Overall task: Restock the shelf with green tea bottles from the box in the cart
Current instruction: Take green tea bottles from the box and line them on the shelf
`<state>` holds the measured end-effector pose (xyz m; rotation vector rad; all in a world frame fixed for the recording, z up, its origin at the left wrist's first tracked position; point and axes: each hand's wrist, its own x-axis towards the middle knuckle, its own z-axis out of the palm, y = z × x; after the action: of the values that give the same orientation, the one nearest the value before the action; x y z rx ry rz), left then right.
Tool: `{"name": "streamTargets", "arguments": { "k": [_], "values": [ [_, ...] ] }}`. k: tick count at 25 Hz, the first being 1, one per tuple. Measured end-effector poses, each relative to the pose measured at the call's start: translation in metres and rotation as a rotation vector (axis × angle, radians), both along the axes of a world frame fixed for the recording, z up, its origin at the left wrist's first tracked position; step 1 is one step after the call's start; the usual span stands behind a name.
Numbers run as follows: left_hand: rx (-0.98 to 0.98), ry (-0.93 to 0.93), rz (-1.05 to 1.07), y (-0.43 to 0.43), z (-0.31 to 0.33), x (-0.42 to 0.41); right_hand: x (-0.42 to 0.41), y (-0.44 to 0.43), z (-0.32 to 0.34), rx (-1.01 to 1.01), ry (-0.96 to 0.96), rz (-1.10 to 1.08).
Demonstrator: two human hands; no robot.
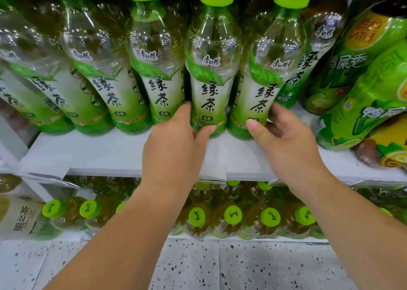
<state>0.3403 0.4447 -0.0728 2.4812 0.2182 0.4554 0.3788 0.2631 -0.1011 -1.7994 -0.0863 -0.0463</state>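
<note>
Your left hand (pixel 174 140) curls thumb and fingers round the foot of one green tea bottle (pixel 209 87), and your right hand (pixel 284 140) round the neighbouring bottle (pixel 262 85). Both stand on the shelf (pixel 99 151) just beyond your knuckles. Keep each grip low, square both with the row of bottles (pixel 160 85) outside your left hand, labels toward you.

The floor (pixel 198 267) is pale grey with lots of small dark dots, and thin lines cut it into big tiles. A white shelf (pixel 99 153) sits above it. A lower shelf (pixel 220 238) sits underneath, close to the floor. The light is bright.
</note>
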Motion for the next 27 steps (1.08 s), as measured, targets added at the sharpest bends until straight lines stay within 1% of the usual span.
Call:
{"name": "streamTargets", "arguments": {
  "k": [4,11,15,19,22,27],
  "values": [
    [0.001,0.003,-0.028,0.002,-0.003,0.003,0.000,-0.005,-0.001,-0.050,0.024,0.094],
    [-0.103,-0.009,0.011,-0.004,-0.006,-0.002,-0.001,-0.004,0.002,-0.116,0.020,0.110],
    [-0.166,0.004,0.040,-0.004,-0.003,-0.004,0.000,-0.004,-0.001,-0.126,0.017,0.091],
    [-0.180,0.034,0.079,-0.002,0.000,-0.002,-0.001,-0.004,-0.001,-0.140,0.045,0.082],
    [-0.171,0.076,0.094,-0.002,0.003,-0.002,-0.005,0.000,0.003,-0.164,0.061,0.070],
    [-0.117,0.177,0.073,0.006,0.007,-0.009,-0.011,0.008,0.007,-0.170,0.082,-0.035]
  ]
}}
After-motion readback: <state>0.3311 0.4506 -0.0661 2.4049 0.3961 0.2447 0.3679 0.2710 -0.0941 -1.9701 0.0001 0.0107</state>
